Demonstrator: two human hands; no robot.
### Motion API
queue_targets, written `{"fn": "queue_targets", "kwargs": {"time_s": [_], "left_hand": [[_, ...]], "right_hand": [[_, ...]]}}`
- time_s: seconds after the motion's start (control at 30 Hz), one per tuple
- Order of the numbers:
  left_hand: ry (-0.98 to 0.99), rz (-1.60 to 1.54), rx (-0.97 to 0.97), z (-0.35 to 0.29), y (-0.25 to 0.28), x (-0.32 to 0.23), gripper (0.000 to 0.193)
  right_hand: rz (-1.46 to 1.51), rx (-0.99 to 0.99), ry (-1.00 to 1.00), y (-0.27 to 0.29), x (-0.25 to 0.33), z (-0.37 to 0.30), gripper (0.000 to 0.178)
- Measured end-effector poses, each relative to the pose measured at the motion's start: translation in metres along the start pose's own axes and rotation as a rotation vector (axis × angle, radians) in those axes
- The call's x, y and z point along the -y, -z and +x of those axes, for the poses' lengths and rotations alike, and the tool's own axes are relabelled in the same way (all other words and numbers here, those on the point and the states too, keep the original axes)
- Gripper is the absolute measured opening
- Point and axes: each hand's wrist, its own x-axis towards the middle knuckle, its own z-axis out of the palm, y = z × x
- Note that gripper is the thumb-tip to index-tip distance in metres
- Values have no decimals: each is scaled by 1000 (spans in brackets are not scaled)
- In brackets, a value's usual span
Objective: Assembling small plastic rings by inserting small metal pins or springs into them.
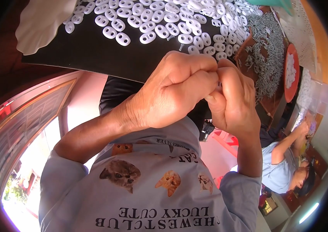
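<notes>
My left hand (175, 87) and my right hand (236, 98) meet in front of my chest, just past the near edge of a black tabletop (90, 56). Both are closed, with the fingertips pinched together. A tiny greyish bit shows between them, but the fingers hide its kind. Beyond my hands lie many white oval plastic pieces (147, 37), each with two holes. A few loose screws (181, 47) rest among these pieces. Right of my right hand spreads a heap of grey screws (266, 54) on a brown sheet.
An orange-red dish (290, 73) of small white parts stands right of the screws. A pale wavy-edged sheet (42, 23) covers the table's far left corner. Part of a green container (277, 4) shows at the top right. Another person (287, 164) works with both hands at the right.
</notes>
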Motion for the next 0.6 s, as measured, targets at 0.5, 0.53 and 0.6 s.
{"fn": "queue_targets", "kwargs": {"time_s": [0.5, 0.53, 0.6], "left_hand": [[-298, 20, -127, 8, -8, 15, 17], [-343, 54, -120, 8, -7, 16, 17], [-386, 90, -115, 7, -6, 14, 17]], "right_hand": [[129, 17, 34, 0, -10, 3, 36], [131, 16, 33, 2, -9, -1, 36], [-93, 245, -57, 10, -6, -12, 42]]}}
